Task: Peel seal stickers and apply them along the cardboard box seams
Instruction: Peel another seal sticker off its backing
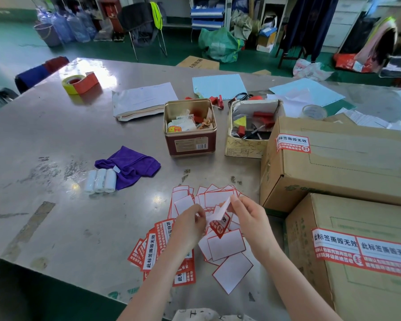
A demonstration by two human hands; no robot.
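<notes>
Above the table's near middle, my left hand (191,224) pinches a red-and-white seal sticker (220,227), while my right hand (248,214) pinches its white backing paper (225,206), partly peeled off. Under my hands lie a fan of printed stickers (152,249) and a scatter of empty white backings (226,245). Two cardboard boxes stand on the right. The near box (347,286) carries two stickers (361,250) along its top front edge. The far box (333,163) has one sticker (292,144) at its left corner.
A red tin (190,147) and an open carton of tools (243,147) stand mid-table. A purple cloth (130,166) and three white paper rolls (100,180) lie to the left. Tape rolls (79,83) and papers (144,98) sit farther back.
</notes>
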